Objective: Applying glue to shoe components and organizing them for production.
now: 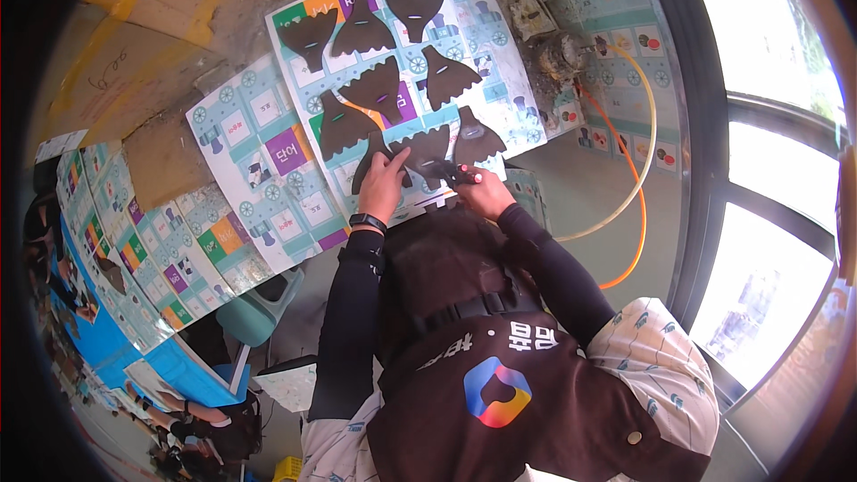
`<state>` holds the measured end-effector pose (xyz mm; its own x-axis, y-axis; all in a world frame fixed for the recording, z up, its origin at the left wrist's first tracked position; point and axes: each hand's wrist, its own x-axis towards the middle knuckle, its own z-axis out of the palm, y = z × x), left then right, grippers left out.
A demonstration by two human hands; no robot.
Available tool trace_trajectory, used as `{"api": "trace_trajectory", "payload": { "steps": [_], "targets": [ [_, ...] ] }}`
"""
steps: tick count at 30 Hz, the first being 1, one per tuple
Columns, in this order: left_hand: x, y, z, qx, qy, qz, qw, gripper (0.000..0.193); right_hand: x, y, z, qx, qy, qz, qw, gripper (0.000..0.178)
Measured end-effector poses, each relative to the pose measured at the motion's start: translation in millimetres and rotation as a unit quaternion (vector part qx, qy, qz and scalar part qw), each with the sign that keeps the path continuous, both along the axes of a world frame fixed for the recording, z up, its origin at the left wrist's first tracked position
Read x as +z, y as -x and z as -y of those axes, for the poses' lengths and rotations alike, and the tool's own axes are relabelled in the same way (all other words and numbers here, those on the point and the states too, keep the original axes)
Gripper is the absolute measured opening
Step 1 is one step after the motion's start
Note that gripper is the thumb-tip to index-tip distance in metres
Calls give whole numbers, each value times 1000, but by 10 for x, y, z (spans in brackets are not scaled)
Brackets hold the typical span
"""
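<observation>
Nine dark brown fan-shaped pieces [373,87] lie before us in three loose, slanting rows, each with a wavy edge at its wide end, and several bear a short pale line near the middle. They rest on overlapping printed sheets [284,205], pale blue and white with coloured squares and wheel drawings. At the near end, our left hand [384,187] reaches over the lower left piece [359,177], covering part of it, with its fingertips at the left edge of the lower middle piece [421,145]; we cannot tell whether they pinch that edge or only press on it. Our right hand [486,194] is closed around a dark tool [461,176] with red and white parts, which meets the right side of the same middle piece; its exact kind is hidden by our fingers. The lower right piece [479,136] lies just beyond that hand. We wear a black wristband [368,222] on the left and a dark brown apron [571,411] with a bright emblem. Beyond the sheets to our right, a grimy metal cylinder [562,55] stands near a yellowish hose [653,134] and an orange hose [641,214]. Well apart on our left, a teal chair [250,317] stands near a blue-covered table [183,373].
</observation>
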<state>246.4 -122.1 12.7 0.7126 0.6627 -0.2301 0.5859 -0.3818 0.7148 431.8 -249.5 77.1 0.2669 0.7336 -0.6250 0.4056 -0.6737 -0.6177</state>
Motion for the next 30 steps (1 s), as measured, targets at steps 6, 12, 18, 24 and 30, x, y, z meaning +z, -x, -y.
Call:
{"api": "trace_trajectory", "payload": {
  "steps": [6,12,18,24,30],
  "targets": [
    [30,-14,-7,-6,-1,-3,1000,47,-57,-134,132,1,0,35,999,31],
    [42,-13,-16,-11,2,-8,1000,46,39,-42,-22,-56,1,1,998,29],
    [191,-192,-154,23,19,-25,999,41,582,-350,-99,-223,-43,-181,957,19],
    [135,-1088,-766,61,-53,47,996,59,533,-1031,-741,-196,-56,-94,974,21],
    [-81,-1493,-1028,-14,-9,-76,997,81,155,-1318,-1183,-154,10,-50,987,24]
  ]
}}
